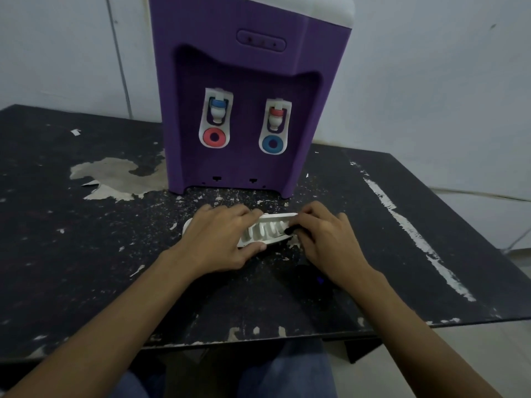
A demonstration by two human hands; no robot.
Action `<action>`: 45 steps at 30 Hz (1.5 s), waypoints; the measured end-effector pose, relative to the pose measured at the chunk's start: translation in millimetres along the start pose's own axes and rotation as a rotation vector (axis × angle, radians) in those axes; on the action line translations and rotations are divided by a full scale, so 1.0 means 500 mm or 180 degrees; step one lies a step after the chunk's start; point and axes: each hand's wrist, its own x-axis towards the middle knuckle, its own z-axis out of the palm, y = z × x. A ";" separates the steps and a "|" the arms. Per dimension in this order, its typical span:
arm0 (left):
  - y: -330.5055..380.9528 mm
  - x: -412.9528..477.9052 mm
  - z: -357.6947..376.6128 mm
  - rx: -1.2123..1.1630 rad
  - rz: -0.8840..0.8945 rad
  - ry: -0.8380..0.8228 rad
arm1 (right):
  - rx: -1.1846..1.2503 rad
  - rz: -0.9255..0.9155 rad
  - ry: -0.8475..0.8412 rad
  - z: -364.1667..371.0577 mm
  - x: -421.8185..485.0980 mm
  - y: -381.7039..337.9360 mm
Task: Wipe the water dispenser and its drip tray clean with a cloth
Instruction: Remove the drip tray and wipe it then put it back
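The single head-worn camera is looking forward and down, close over the worktop [86, 268], facing the far wall [431, 81].

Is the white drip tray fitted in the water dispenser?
No, the drip tray lies on the table in front of the water dispenser, held by the left hand and the right hand.

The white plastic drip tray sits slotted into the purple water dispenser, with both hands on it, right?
No. The head view shows the white plastic drip tray out of the purple water dispenser, on the worn black table in front of it, with both the left hand and the right hand on it.
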 end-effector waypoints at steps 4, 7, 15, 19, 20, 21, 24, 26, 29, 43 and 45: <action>0.000 -0.001 0.001 0.0017 0.0043 0.0034 | 0.0595 -0.0026 -0.0269 0.004 0.005 0.016; -0.001 -0.001 0.002 0.0024 0.0088 0.0078 | 0.0784 -0.0197 -0.0587 -0.003 0.016 0.015; -0.005 -0.001 0.007 0.0048 0.0117 0.0103 | 0.0654 -0.0231 -0.0560 -0.026 0.020 0.022; -0.004 0.000 0.008 0.0117 0.0181 0.0191 | 0.0445 -0.0405 -0.0551 -0.027 0.017 0.011; -0.004 0.000 0.009 0.0113 0.0184 0.0211 | 0.0417 -0.0414 -0.0572 -0.024 0.016 0.006; -0.004 0.000 0.010 0.0099 0.0189 0.0232 | 0.0421 -0.0413 -0.0588 -0.022 0.013 0.001; -0.003 -0.001 0.012 0.0063 0.0210 0.0324 | 0.0493 -0.0347 -0.0630 -0.020 0.010 -0.005; -0.003 -0.003 0.011 0.0061 0.0207 0.0304 | 0.0452 -0.0237 -0.0667 -0.025 0.008 -0.012; -0.004 -0.008 0.011 0.0015 0.0190 0.0300 | 0.0398 -0.0083 -0.0651 -0.031 0.003 -0.015; 0.003 -0.005 0.003 0.0157 0.0269 0.0348 | -0.0507 0.0386 -0.1513 -0.057 0.017 -0.035; 0.004 -0.005 0.004 0.0199 0.0281 0.0370 | -0.0357 0.0475 -0.1723 -0.063 0.024 -0.036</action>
